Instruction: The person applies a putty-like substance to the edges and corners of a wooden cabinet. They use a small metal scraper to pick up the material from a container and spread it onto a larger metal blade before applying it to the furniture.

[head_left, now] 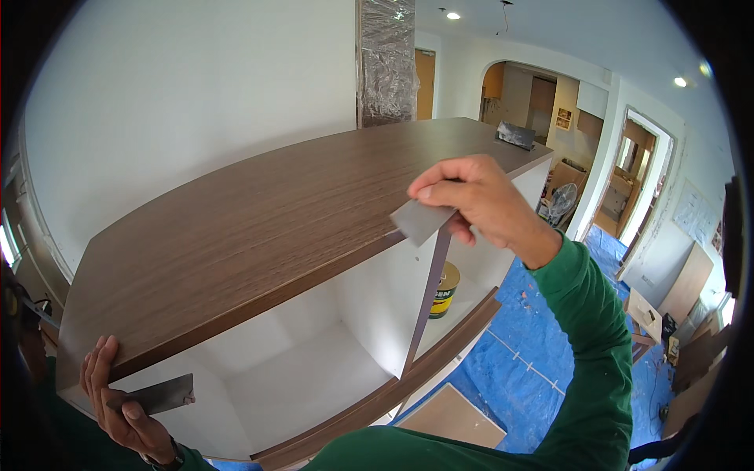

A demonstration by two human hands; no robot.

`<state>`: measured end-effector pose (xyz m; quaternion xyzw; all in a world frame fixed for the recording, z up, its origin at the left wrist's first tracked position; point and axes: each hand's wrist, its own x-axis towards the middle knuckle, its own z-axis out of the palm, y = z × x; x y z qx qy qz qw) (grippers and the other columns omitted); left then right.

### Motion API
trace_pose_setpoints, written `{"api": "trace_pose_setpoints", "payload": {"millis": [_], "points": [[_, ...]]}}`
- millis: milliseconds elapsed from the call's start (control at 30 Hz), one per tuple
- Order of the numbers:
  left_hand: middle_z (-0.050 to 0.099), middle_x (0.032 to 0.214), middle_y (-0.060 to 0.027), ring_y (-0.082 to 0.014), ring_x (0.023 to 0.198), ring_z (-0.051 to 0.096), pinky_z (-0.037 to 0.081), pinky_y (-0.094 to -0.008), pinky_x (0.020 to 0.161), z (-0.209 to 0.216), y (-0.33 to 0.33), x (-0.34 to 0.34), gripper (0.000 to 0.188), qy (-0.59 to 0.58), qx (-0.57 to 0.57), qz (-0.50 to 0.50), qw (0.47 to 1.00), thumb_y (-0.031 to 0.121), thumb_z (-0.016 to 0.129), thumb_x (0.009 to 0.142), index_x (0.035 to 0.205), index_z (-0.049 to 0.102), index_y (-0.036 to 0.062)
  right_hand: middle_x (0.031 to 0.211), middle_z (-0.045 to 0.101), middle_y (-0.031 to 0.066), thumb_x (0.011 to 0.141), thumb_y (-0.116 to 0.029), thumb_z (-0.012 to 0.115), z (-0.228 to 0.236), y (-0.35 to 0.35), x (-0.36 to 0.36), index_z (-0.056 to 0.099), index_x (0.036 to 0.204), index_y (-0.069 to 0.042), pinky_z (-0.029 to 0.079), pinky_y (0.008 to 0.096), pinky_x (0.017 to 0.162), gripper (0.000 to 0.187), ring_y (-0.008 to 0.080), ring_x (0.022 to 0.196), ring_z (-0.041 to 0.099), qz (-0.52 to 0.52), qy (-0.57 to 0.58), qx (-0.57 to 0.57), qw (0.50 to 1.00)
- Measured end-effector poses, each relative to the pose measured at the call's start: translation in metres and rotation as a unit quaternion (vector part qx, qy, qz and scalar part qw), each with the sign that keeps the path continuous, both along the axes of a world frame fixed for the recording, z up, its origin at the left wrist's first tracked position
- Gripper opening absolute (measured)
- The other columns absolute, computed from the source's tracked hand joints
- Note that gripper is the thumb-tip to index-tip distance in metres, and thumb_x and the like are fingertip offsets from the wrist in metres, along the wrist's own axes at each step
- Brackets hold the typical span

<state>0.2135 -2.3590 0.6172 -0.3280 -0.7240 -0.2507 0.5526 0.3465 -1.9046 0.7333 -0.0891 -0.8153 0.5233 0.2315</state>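
Observation:
A long cabinet with a brown wood-grain top [259, 212] and white open compartments stands before me. My right hand [491, 204] pinches a thin grey rectangular scraper blade [422, 222] between thumb and fingers. The blade lies tilted at the top's front edge, above the upright divider [430, 306]. At the near left corner, my left hand [126, 404] is closed on a dark metal scraper blade [166, 393], its fingers resting against the cabinet's edge. This second blade sticks out in front of the left compartment, with a small smear at its lower corner.
A dark plate with whitish smears [514, 135] sits at the top's far right end. Inside the right compartment is a yellow-and-dark can [445, 290]. Blue sheeting [526, 314] covers the floor, with a board [455, 416] on it. A fan [562, 202] stands beyond.

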Motion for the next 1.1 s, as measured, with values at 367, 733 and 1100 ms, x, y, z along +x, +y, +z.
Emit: {"api": "trace_pose_setpoints", "payload": {"millis": [367, 733, 1100], "points": [[0.072, 0.124, -0.0187, -0.0393, 0.120, 0.065, 0.041, -0.0536, 0.112, 0.004, 0.002, 0.004, 0.068, -0.012, -0.002, -0.009, 1.000, 0.049, 0.032, 0.110, 0.118, 0.068, -0.0088, 0.085, 0.066, 0.0029, 0.100, -0.016, 0.067, 0.007, 0.004, 0.006, 0.072, 0.113, -0.001, 0.037, 0.0240, 0.040, 0.021, 0.0086, 0.045, 0.050, 0.127, 0.162, -0.084, 0.975], [0.071, 0.127, -0.0193, -0.0381, 0.129, 0.060, 0.035, -0.0527, 0.118, 0.013, -0.003, 0.022, 0.068, -0.032, -0.006, 0.003, 0.999, 0.048, 0.035, 0.109, 0.122, 0.067, -0.0102, 0.091, 0.062, 0.0008, 0.103, -0.018, 0.066, -0.080, 0.043, 0.034, 0.066, 0.121, -0.005, 0.040, 0.0228, 0.047, 0.022, 0.0085, 0.056, 0.050, 0.072, 0.240, -0.245, 0.937], [0.074, 0.108, -0.0173, -0.0268, 0.094, 0.071, 0.057, -0.0368, 0.085, -0.204, 0.023, 0.055, 0.053, -0.244, 0.383, -0.336, 0.825, 0.050, 0.053, 0.107, 0.106, 0.068, -0.0019, 0.094, 0.068, 0.0073, 0.089, -0.003, 0.078, -0.176, 0.008, 0.062, 0.049, 0.148, 0.002, 0.055, 0.0266, 0.051, 0.066, 0.0138, 0.069, 0.065, 0.080, 0.258, -0.135, 0.953]]}}
